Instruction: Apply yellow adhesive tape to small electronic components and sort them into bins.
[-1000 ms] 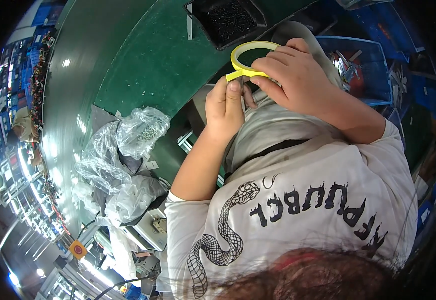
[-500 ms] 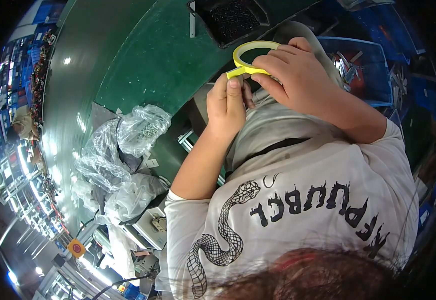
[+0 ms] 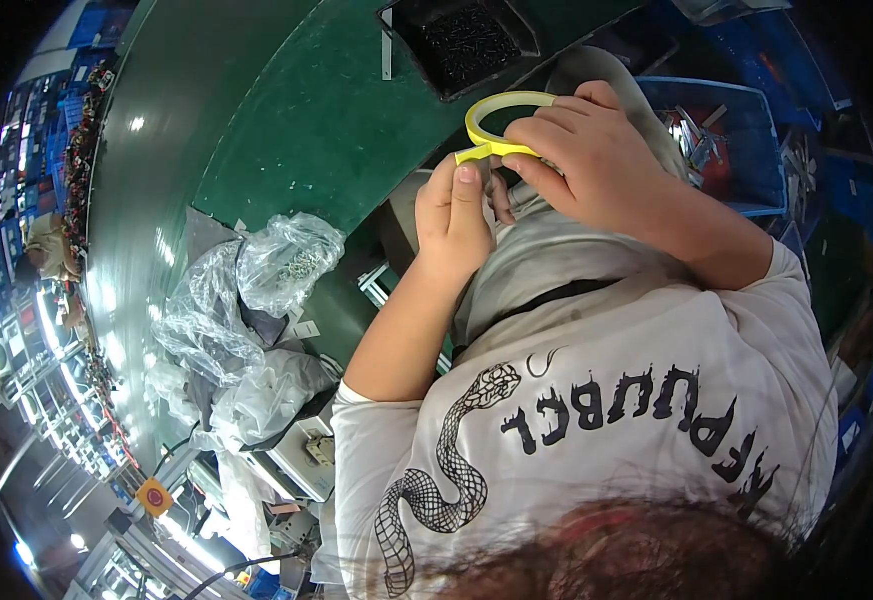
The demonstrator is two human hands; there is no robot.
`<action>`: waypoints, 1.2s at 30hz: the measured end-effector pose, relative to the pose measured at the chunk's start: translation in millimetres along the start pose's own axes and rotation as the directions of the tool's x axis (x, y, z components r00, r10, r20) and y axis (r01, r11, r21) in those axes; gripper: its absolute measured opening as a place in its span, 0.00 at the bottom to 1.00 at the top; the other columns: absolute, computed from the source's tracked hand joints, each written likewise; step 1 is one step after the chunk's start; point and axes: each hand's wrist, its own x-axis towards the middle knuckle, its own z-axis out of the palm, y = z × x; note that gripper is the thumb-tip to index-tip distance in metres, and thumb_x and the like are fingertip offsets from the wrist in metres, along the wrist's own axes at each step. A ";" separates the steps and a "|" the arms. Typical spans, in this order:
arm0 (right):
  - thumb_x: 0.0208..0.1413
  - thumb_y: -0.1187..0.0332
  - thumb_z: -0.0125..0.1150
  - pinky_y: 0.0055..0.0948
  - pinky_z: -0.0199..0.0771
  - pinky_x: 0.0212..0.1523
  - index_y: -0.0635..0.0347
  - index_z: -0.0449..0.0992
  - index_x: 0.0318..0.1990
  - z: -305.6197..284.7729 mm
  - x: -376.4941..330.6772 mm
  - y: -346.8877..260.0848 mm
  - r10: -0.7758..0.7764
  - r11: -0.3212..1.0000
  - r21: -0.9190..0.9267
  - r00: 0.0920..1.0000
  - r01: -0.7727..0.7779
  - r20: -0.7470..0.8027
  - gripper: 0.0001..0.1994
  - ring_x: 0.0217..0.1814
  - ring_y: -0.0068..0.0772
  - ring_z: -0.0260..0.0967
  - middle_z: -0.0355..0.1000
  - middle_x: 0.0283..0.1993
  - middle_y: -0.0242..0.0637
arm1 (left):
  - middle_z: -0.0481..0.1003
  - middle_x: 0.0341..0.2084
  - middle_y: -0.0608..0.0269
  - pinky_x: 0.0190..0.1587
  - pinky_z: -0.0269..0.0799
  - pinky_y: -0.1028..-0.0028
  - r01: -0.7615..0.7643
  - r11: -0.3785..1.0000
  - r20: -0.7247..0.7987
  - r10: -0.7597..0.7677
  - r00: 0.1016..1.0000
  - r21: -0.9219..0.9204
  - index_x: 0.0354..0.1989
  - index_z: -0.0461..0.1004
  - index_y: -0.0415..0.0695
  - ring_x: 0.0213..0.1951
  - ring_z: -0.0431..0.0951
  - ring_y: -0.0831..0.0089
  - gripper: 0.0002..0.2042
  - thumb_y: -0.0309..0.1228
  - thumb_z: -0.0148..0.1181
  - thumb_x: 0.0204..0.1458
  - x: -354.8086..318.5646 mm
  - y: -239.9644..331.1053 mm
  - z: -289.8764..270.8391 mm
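A thin roll of yellow tape (image 3: 475,117) is held up over my lap, its pale inner ring facing sideways. My right hand (image 3: 587,145) grips the roll's right side, fingers over the rim and thumb below. With thumb and bent fingers, my left hand (image 3: 457,208) pinches at the short yellow strip that leads off the roll. Whether a small part sits beneath that strip, between my left fingers, is hidden.
Ahead, a black tray (image 3: 467,45) of small dark pieces stands on the green tabletop (image 3: 297,140), beside a thin metal strip (image 3: 388,50). Clear plastic bags (image 3: 287,262) lie at left. A blue bin (image 3: 757,150) with metal pieces is at right.
The tape roll and both hands sit slightly lower in the picture; the tray has shifted down a little too. Both grips look the same.
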 end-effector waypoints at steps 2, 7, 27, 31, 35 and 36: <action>0.52 0.66 0.63 0.35 0.57 0.44 0.55 0.73 0.40 0.6 -0.6 -0.2 -0.005 1.000 0.021 1.000 0.005 -0.006 0.10 0.35 0.32 0.71 0.73 0.31 0.30 | 0.72 0.21 0.60 0.23 0.66 0.78 0.012 0.999 0.007 -0.012 1.000 -0.030 0.41 0.70 0.32 0.18 0.71 0.76 0.18 0.36 0.36 0.68 0.1 2.0 -0.9; 0.53 0.66 0.63 0.35 0.57 0.44 0.55 0.73 0.40 -0.1 1.1 -1.3 -0.001 1.000 0.015 1.000 0.000 0.024 0.09 0.35 0.32 0.70 0.72 0.31 0.30 | 0.72 0.22 0.58 0.26 0.67 0.77 0.065 0.992 0.059 -0.059 0.997 -0.106 0.41 0.70 0.32 0.20 0.71 0.74 0.20 0.38 0.35 0.68 3.2 7.1 -5.1; 0.53 0.66 0.63 0.33 0.56 0.43 0.55 0.73 0.40 3.7 -4.0 1.5 0.019 0.998 -0.054 1.000 -0.019 0.009 0.10 0.34 0.30 0.71 0.73 0.30 0.29 | 0.76 0.24 0.59 0.20 0.68 0.82 0.321 0.943 -0.142 -0.331 0.933 -0.088 0.48 0.59 0.36 0.20 0.73 0.83 0.23 0.18 0.67 0.48 7.8 23.9 5.7; 0.53 0.66 0.63 0.33 0.57 0.43 0.56 0.73 0.40 4.1 -4.0 2.2 0.024 0.999 -0.042 1.000 -0.024 0.006 0.10 0.33 0.31 0.71 0.73 0.30 0.30 | 0.77 0.28 0.57 0.24 0.70 0.82 0.272 0.961 -0.134 -0.263 0.955 0.056 0.51 0.54 0.38 0.24 0.75 0.82 0.28 0.17 0.67 0.47 8.8 27.8 6.3; 0.53 0.66 0.63 0.33 0.57 0.42 0.56 0.73 0.40 6.1 -4.4 3.2 0.007 1.000 -0.021 1.000 -0.008 -0.022 0.10 0.33 0.31 0.71 0.73 0.30 0.30 | 0.77 0.29 0.58 0.29 0.71 0.82 0.195 0.965 -0.176 -0.164 0.971 0.177 0.51 0.56 0.39 0.29 0.77 0.81 0.28 0.16 0.67 0.46 6.9 18.7 4.6; 0.53 0.66 0.63 0.33 0.57 0.42 0.56 0.73 0.40 6.1 -4.5 2.8 0.007 1.000 -0.020 1.000 -0.007 -0.023 0.10 0.33 0.31 0.71 0.73 0.30 0.30 | 0.77 0.29 0.58 0.29 0.71 0.82 0.195 0.965 -0.177 -0.164 0.971 0.177 0.51 0.56 0.39 0.29 0.77 0.81 0.28 0.16 0.67 0.46 5.5 16.0 4.5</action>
